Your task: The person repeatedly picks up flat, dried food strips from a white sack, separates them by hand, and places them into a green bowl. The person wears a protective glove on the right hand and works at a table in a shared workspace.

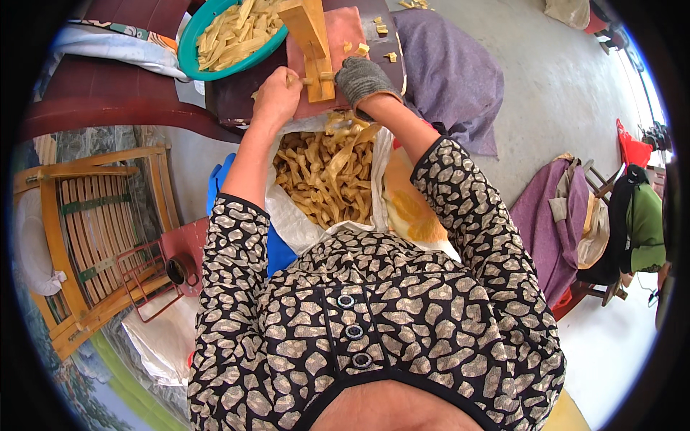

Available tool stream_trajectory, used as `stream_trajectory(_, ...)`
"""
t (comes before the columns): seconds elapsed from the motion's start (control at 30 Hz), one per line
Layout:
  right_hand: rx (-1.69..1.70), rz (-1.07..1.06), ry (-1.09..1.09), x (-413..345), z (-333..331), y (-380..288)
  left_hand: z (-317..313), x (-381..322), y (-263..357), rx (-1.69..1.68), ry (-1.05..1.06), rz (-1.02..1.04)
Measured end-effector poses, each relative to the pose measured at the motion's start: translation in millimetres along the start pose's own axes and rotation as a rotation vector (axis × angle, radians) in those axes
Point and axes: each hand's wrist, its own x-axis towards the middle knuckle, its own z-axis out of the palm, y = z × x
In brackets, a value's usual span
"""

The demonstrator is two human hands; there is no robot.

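Note:
A wooden stand [319,92] with an angled upper arm [305,29] sits on an orange-pink cloth at the table's near edge. Across its base runs a thin yellowish piece [326,76], either a dried strip or a rod; its ends disappear into the hands. My left hand [277,94], bare, closes around one end on the left. On the other side my right hand [367,81], in a grey knitted glove, is curled at the opposite end. Below both hands, an open white sack [294,215] holds many dried yellow-brown strips [323,172].
A teal basin [186,46] of paler flat strips [237,32] stands at the table's far left. Small cut pieces [381,27] lie at the right of the dark red table. Purple cloth [453,81] hangs beside it. A wooden slatted chair [97,226] stands left.

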Motion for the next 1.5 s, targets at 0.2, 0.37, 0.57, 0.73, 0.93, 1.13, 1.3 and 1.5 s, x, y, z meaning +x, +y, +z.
stream_trajectory(0.2,0.419,-0.058,0.423,-37,-27,-19,2,-48,-13,-0.194,0.003,0.273)
stream_trajectory(0.37,1.068,-0.183,0.508,-74,-62,-75,9,-118,25,-1.406,-0.482,-0.44)
stream_trajectory(0.57,0.937,-0.324,0.463,-97,-44,-83,-1,-95,-9,-1.874,-0.929,-0.334)
stream_trajectory(0.73,1.126,-0.07,0.436,-83,-63,-75,1,-110,30,-1.429,-0.517,-0.39)
stream_trajectory(0.93,1.294,0.071,0.361,-72,-43,-72,-27,-111,32,0.175,-0.007,0.331)
stream_trajectory(1.13,1.949,0.268,-0.015,-67,-57,-72,-14,-102,30,-0.073,0.539,0.686)
stream_trajectory(1.3,0.899,-0.185,0.497,-83,-73,-76,-22,-109,37,-0.184,0.375,0.585)
stream_trajectory(1.5,0.714,-0.259,0.357,-90,-100,-63,-36,-117,44,-1.132,-0.068,0.263)
